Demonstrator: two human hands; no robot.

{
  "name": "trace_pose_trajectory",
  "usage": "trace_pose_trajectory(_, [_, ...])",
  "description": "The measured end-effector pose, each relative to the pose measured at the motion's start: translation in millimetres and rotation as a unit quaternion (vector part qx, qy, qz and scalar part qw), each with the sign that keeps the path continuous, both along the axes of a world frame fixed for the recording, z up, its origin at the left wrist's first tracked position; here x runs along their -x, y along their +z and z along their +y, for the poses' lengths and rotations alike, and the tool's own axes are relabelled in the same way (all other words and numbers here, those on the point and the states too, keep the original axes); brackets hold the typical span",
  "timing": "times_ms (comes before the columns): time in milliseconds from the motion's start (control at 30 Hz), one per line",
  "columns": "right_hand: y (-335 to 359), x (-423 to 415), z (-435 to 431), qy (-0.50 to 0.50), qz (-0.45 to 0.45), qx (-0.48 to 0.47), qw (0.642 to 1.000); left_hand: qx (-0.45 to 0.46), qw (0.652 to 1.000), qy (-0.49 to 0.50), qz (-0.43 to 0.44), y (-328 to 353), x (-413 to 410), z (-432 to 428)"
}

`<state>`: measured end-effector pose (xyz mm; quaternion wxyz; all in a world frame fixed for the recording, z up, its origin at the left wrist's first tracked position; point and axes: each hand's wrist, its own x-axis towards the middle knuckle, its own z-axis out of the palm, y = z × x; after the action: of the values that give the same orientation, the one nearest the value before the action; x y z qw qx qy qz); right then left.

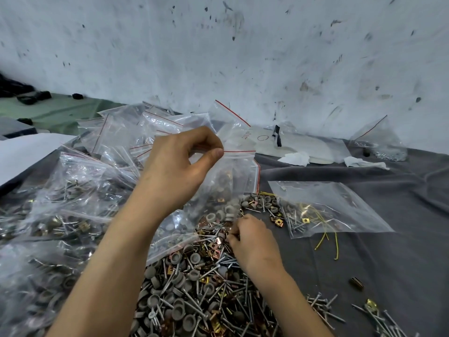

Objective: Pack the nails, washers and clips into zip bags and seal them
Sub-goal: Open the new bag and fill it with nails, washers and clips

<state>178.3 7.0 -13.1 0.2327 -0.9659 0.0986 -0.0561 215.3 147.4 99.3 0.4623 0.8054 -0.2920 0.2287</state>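
A zip bag (230, 176) is being held above the pile of nails, washers and clips (194, 295), pinched at its rim by fingers of the left hand (179, 164). Pieces at the pile's far edge are being pinched by fingers of the right hand (252, 242).

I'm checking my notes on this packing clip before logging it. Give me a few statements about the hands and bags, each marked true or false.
1. The left hand pinches the top of the held zip bag. True.
2. The right hand is raised clear of the loose pile. False: it is down in the pile, fingers curled on pieces.
3. The flat bag on the right is stuffed full. False: it holds only a few pieces and some yellow wire.
4. Filled bags are heaped on the left. True.
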Motion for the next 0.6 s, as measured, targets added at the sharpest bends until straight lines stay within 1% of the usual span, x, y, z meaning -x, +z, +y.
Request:
trace_pose_trajectory(200, [0, -2, -6, 0.023, 0.021, -0.042, 0.999, 0.0, 1.0, -0.023, 0.003, -1, 2, -2])
trace_pose_trajectory(300, [9, 0, -16, -0.018, -0.031, -0.133, 0.99, -0.008, 0.999, -0.032, -0.002, 0, 3, -3])
trace_pose_trajectory(367, [25, 5, -31, -0.06, -0.107, -0.183, 0.975, -0.012, 0.999, -0.038, -0.011, 0, 4, -5])
trace_pose_trajectory(433, [46, 13, -46, -0.085, -0.209, -0.211, 0.951, -0.02, 0.998, -0.049, -0.024, 0, 6, -8])
trace_pose_trajectory(467, [57, 18, -51, -0.09, -0.261, -0.233, 0.933, -0.03, 0.998, -0.055, -0.033, 0, 8, -10])
trace_pose_trajectory(533, [79, 30, -56, -0.073, -0.368, -0.294, 0.879, -0.058, 0.994, -0.075, -0.052, 0, 12, -17])
trace_pose_trajectory(600, [97, 43, -53, -0.033, -0.45, -0.322, 0.832, -0.075, 0.99, -0.11, -0.053, -2, 17, -24])
